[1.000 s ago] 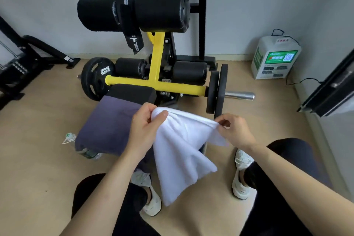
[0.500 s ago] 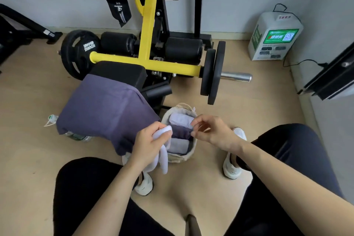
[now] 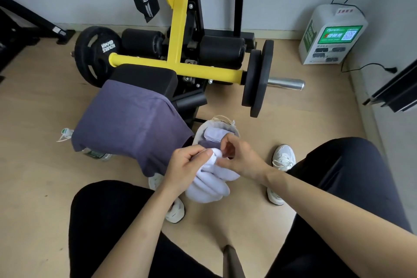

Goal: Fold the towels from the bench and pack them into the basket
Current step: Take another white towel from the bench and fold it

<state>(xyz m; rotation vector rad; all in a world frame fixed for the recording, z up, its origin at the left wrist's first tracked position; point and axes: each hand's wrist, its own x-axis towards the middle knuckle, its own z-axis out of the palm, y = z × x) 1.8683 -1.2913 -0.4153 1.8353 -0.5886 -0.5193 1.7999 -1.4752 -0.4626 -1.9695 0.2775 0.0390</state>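
Observation:
A bunched white towel [image 3: 208, 184] hangs low between my knees, over the near side of the basket. My left hand [image 3: 184, 166] grips its top from the left. My right hand [image 3: 240, 160] pinches the same top edge from the right, fingers curled. The beige basket [image 3: 222, 121] stands on the floor just beyond my hands, mostly hidden by them; a folded pale towel [image 3: 213, 135] shows inside it. A purple towel [image 3: 130, 124] lies draped over the black bench pad [image 3: 146, 74], hanging down its near side.
The yellow-framed weight machine [image 3: 178, 36] with black plates [image 3: 257, 79] and a steel bar end stands behind the basket. A plastic bottle [image 3: 94, 154] lies under the purple towel. A white charging box [image 3: 331, 36] sits by the right wall. My white shoes [image 3: 282, 158] flank the basket.
The white towel went from spread between my hands to bunched. Both hands came down together over the basket, and my view tilted down.

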